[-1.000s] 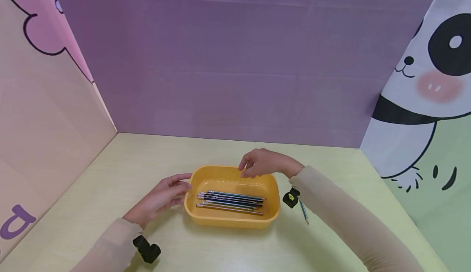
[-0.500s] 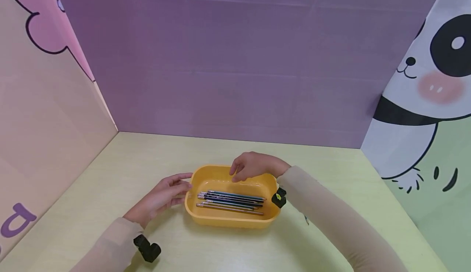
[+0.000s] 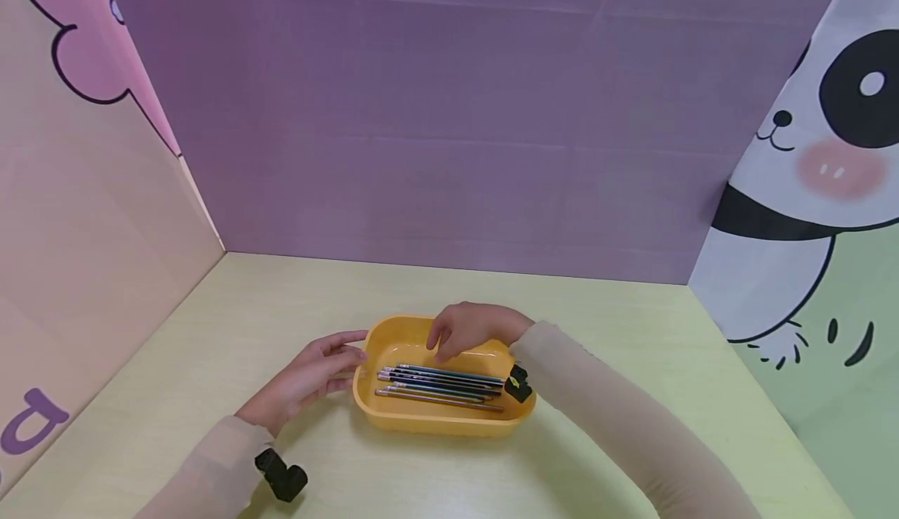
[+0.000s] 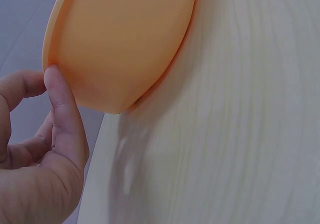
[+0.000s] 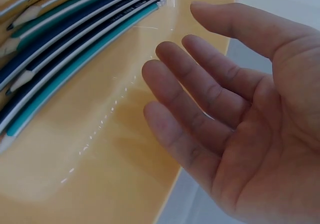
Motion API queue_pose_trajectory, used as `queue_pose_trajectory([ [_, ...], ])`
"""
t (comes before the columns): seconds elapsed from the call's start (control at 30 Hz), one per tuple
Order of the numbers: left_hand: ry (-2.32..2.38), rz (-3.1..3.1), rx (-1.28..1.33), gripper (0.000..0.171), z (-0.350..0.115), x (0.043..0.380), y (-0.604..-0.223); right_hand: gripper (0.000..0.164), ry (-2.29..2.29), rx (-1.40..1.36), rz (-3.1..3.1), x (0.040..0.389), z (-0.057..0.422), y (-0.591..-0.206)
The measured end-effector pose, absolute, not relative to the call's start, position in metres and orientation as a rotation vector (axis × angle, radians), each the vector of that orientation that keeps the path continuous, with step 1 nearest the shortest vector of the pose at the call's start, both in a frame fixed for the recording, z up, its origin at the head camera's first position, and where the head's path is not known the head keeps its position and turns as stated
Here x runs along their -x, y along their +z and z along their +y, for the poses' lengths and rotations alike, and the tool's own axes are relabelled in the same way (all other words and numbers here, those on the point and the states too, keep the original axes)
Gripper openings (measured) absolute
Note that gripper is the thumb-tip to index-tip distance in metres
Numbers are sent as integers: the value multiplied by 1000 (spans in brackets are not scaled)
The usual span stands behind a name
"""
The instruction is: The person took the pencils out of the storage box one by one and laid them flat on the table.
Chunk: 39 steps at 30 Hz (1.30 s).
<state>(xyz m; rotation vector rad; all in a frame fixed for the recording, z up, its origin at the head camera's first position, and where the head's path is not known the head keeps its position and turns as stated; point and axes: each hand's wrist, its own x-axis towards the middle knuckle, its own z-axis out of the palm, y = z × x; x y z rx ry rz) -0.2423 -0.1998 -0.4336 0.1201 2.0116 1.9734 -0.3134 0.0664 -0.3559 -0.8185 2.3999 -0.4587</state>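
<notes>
Two-handed at one tray (image 3: 442, 424): pinching its rim (image 4: 51, 29) with left hand (image 3: 305, 382), likely for steadiness; hovering by pencils (image 3: 441, 383) with right hand (image 3: 467, 328), fingers (image 5: 192, 70) loosely spread.

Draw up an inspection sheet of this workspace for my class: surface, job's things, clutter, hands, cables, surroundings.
Surface: pale table with a wood-like grain.
Job's things: several pencils lying roughly side by side in a yellow tray.
Clutter: nothing seen; the right sleeve hides part of the table.
Hands: left hand touches the tray's left end; right hand is over the tray, holding nothing.
Cables: nothing seen.
Surroundings: purple panel behind, panda-printed panel on the right.
</notes>
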Motion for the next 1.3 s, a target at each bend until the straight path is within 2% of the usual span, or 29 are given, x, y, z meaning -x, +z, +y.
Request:
queue_pose_trajectory([
  [0.43,1985,1996,-151,61,-201,242,-434,22,-413,819,2413,308,60,-370],
  [1.3,1977,2006,-129,60,-202,245,-436,27,-380,802,2457,305,56,-387],
])
